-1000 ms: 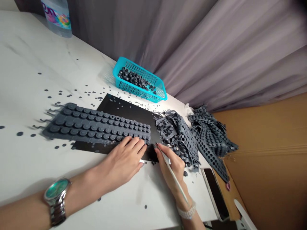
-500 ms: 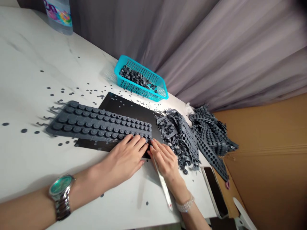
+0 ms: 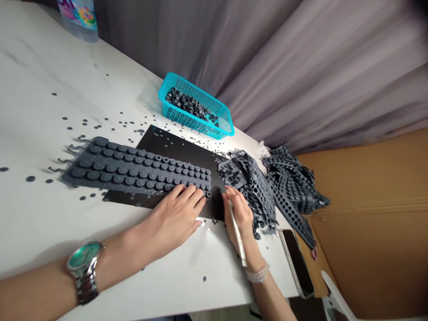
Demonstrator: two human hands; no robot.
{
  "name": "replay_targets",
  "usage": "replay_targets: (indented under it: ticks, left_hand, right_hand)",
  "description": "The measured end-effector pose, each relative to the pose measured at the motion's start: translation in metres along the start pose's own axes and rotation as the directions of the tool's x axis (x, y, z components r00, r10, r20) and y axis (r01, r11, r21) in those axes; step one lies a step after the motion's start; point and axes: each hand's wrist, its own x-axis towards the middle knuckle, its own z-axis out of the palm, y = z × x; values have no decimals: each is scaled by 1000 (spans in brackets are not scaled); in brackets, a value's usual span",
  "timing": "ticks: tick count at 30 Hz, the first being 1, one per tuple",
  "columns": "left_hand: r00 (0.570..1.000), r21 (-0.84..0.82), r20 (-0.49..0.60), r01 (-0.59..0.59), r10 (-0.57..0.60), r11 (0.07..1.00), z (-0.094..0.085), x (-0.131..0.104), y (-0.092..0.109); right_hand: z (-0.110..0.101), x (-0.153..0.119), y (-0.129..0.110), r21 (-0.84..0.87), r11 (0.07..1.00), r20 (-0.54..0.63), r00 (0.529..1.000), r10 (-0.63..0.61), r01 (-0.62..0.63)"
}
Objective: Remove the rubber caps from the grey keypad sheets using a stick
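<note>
A dark grey moulded rubber sheet [image 3: 110,166] with rows of round studs lies across a black mat [image 3: 187,149]. My left hand [image 3: 177,209] has its fingers bent over the near right corner of the sheet, holding it down, with the thumb held apart. My right hand [image 3: 239,214] is closed round a slim white pen-like tool [image 3: 236,232], whose working end is hidden by the fingers. It is right of the sheet, apart from it, beside a heap of punched grey sheets and loose ring pieces [image 3: 261,191].
Behind the mat stands a turquoise basket [image 3: 197,127] with small dark pieces inside. More studded sheets [image 3: 294,178] pile up at the right, near a phone [image 3: 297,258] and a cardboard box [image 3: 374,214]. A bottle [image 3: 78,20] stands at far left. Small dark discs litter the white table [image 3: 43,133].
My right hand has moved right, away from the sheet's corner, carrying the white tool with it. My left hand stays at the sheet's edge. The view has shifted slightly.
</note>
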Motion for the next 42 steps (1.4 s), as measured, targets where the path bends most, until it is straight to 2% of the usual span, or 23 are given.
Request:
replay_targets:
  ticks: [2, 3, 6, 10, 20, 22, 25, 27, 28, 32, 36, 42]
  left_hand:
    - [1000, 8, 1, -6, 6, 1000, 1, 0, 0]
    - [1000, 13, -2, -7, 7, 1000, 2, -1, -1]
    - [1000, 28, -13, -4, 5, 1000, 3, -1, -1]
    - [1000, 36, -24, -15, 15, 999, 6, -1, 0]
    - [1000, 26, -11, -10, 10, 1000, 4, -2, -1]
    - [1000, 11, 0, -3, 3, 1000, 3, -2, -1]
    - [1000, 3, 13, 13, -13, 1000, 2, -1, 0]
    - [1000, 5, 12, 15, -15, 1000, 3, -2, 0]
    - [1000, 8, 9, 13, -13, 1000, 4, -2, 0]
    - [1000, 49, -13, 10, -10, 999, 13, -7, 2]
    - [999, 69, -48, 22, -19, 997, 28, -17, 8]
    - [995, 69, -98, 16, -9, 997, 41, -25, 13]
  right_hand:
    - [0, 1, 3, 18, 998, -25, 998, 65, -65]
    - [0, 1, 3, 26, 998, -17, 998, 59, -58]
    - [0, 6, -1, 36, 997, 22, 998, -63, 62]
    - [3, 13, -5, 32, 976, 60, 974, -216, 215]
    - [8, 21, -8, -4, 953, 110, 947, -302, 304]
    - [9, 20, -3, -21, 972, 53, 972, -231, 232]
    - [9, 16, 5, -35, 999, -78, 997, 11, -14]
    - [7, 13, 8, -15, 994, -85, 991, 104, -106]
    - [7, 12, 7, -6, 995, -64, 993, 102, -103]
    - [4, 15, -5, 32, 998, 33, 998, -54, 53]
    - [6, 22, -17, 60, 976, 73, 974, -214, 210]
    - [9, 25, -17, 60, 963, 62, 961, -268, 264]
